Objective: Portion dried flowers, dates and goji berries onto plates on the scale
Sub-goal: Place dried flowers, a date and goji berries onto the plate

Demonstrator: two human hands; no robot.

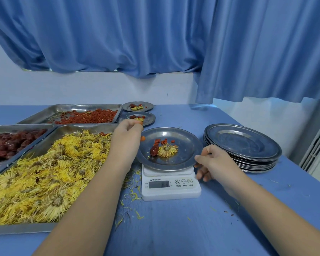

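- A round stainless-steel plate (185,143) sits on a white digital kitchen scale (171,193) on the blue table (174,233); the digits on the scale's display are too blurred to read
- On the plate lie one yellow dried chrysanthemum flower (168,150), a dark red date (154,150) touching the flower's 9 o'clock side, and a few red goji berries (160,140) at its 11 o'clock
- The left hand (127,133) hovers at the plate's 10 o'clock rim, fingertips pinched on orange-red berries (139,122) (the fingers hide how many)
- One loose berry (143,138) shows just beside the rim below that hand; I cannot tell whether it is falling or resting
- The right hand (212,163) clamps the plate's rim at 4 o'clock, thumb on top and fingers curled underneath
- At 9 o'clock is a steel tray of yellow flowers (44,172)
- Beyond it a tray of dates (7,145) is cut off by the left edge
- At 11 o'clock stands a tray of goji berries (85,115)
- Two small filled plates sit at 12 o'clock: the far one (138,106) shows whole, while the near one (148,119) is partly hidden behind the left hand
- A stack of empty steel plates (242,143) stands at 3 o'clock, near the right hand
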